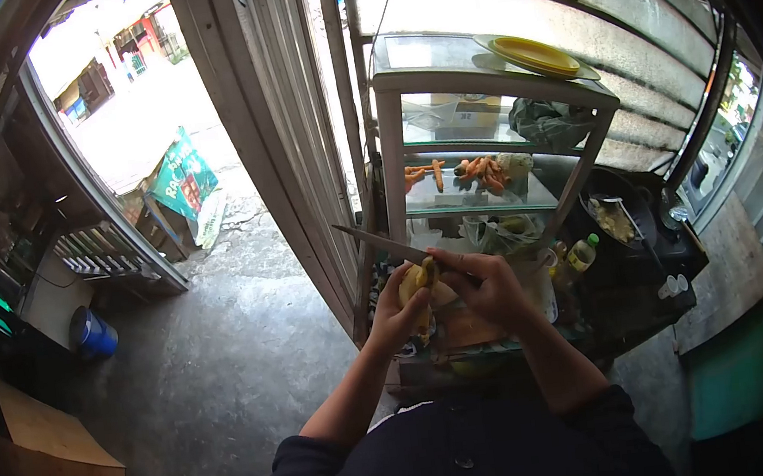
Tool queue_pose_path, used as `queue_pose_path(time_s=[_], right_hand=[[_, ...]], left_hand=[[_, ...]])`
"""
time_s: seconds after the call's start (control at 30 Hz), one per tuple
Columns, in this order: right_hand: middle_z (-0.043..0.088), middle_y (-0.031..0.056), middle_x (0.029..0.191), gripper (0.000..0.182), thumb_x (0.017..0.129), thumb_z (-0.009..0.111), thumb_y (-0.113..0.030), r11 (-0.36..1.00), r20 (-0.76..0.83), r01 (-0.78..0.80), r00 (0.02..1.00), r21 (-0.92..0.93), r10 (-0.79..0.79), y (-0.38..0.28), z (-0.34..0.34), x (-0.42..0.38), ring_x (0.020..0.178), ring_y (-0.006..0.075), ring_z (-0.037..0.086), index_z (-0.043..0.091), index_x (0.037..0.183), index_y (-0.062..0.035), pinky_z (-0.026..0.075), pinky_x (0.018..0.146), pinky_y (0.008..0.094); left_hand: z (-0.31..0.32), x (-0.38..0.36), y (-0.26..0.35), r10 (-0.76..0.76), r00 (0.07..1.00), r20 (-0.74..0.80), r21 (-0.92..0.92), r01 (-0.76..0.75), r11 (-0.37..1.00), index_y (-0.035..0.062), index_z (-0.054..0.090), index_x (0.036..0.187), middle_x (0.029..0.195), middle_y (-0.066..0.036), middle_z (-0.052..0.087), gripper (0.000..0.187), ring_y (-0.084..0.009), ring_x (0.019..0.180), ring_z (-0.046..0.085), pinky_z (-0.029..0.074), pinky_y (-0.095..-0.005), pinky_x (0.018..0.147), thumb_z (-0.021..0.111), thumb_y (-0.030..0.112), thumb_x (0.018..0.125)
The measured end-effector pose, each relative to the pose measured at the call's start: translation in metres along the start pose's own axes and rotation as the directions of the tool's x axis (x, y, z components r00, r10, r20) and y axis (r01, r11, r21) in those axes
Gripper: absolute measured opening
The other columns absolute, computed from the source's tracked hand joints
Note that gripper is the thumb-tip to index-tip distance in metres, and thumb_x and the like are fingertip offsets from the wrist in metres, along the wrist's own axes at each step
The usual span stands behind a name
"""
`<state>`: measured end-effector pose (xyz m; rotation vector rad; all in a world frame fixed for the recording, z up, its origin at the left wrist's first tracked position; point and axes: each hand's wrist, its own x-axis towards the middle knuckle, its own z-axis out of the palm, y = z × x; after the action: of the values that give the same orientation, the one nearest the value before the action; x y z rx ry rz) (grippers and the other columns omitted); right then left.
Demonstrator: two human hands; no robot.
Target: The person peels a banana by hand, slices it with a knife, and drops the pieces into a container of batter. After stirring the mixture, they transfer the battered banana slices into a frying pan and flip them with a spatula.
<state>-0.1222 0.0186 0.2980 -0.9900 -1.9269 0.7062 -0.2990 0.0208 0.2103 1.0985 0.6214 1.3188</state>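
Held in front of my body, a partly peeled yellow fruit that looks like a banana [421, 277] is gripped by the fingers of my left hand [397, 309]. A strip of its yellow-brown skin hangs below the fingers. My right hand [484, 285] is closed round the handle of a knife [373, 241], whose long blade points left and away from me. The thumb side of that hand touches the fruit. Beneath both hands lies a brown cutting board [470, 326] on the counter, partly covered by the hands.
A glass display case [396, 171] with carrots [486, 174] stands just beyond my hands, a yellow plate [534, 55] on top. To the right are a green-capped bottle [581, 254] and a pan [618, 218] with food on a stove. A metal door post [269, 138] rises at left.
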Motion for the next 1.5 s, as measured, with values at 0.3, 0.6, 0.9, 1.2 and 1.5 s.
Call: queue_pose_path(time_s=[0.3,0.6,0.9,1.2,1.5], right_hand=[[0.068,0.0146,0.097,0.04,0.091,0.057,-0.006,0.979,-0.103,-0.098,0.988,0.179,0.118,0.039,0.016,0.027,0.079,0.0064,0.059,0.056,0.129,-0.0163,0.046,0.071,0.0211],[0.064,0.0146,0.088,0.047,0.092,0.053,-0.009,0.994,0.059,-0.099,0.993,-0.034,0.101,0.075,0.056,0.047,0.072,0.0122,0.055,0.045,0.137,-0.0201,0.046,0.071,0.0268],[0.061,0.0101,0.073,0.067,0.088,0.063,-0.023,0.996,0.287,-0.023,0.958,0.088,-0.003,0.028,0.037,0.006,0.059,0.0151,0.053,0.029,0.147,-0.0204,0.045,0.063,0.0292],[0.059,0.0084,0.069,0.078,0.079,0.069,-0.019,0.998,0.355,0.07,0.933,-0.009,-0.062,0.004,0.03,-0.002,0.059,0.0192,0.059,0.029,0.146,-0.0134,0.05,0.067,0.0309],[0.064,0.008,0.075,0.07,0.079,0.069,-0.022,0.963,0.315,0.201,0.939,-0.18,-0.138,0.011,0.026,-0.003,0.062,0.0264,0.064,0.039,0.142,-0.0231,0.05,0.061,0.0355]], left_hand=[[-0.002,-0.001,0.021,-0.261,0.931,-0.254,-0.458,0.122,0.88,0.0054,0.045,0.118,0.084,-0.005,0.054,0.043,-0.0145,0.064,0.055,0.046,-0.0266,0.051,0.051,0.039,0.091],[-0.028,0.007,0.02,-0.454,0.848,-0.274,-0.68,0.164,0.715,0.0107,0.055,0.102,0.089,-0.001,0.056,0.035,-0.0142,0.068,0.053,0.048,-0.0256,0.054,0.042,0.042,0.094],[-0.016,0.022,0.026,-0.306,0.873,-0.38,-0.546,0.056,0.836,0.0092,0.055,0.105,0.088,-0.004,0.059,0.033,-0.0153,0.064,0.056,0.048,-0.0268,0.047,0.037,0.036,0.098],[-0.006,0.029,0.035,-0.366,0.896,-0.252,-0.572,0.167,0.803,0.004,0.048,0.115,0.091,-0.006,0.058,0.034,-0.0127,0.059,0.057,0.048,-0.0253,0.041,0.034,0.032,0.1],[-0.014,0.037,0.014,-0.281,0.959,-0.041,-0.548,0.214,0.809,0.0101,0.039,0.136,0.095,-0.007,0.055,0.042,-0.0107,0.069,0.053,0.05,-0.0229,0.056,0.029,0.031,0.101]])
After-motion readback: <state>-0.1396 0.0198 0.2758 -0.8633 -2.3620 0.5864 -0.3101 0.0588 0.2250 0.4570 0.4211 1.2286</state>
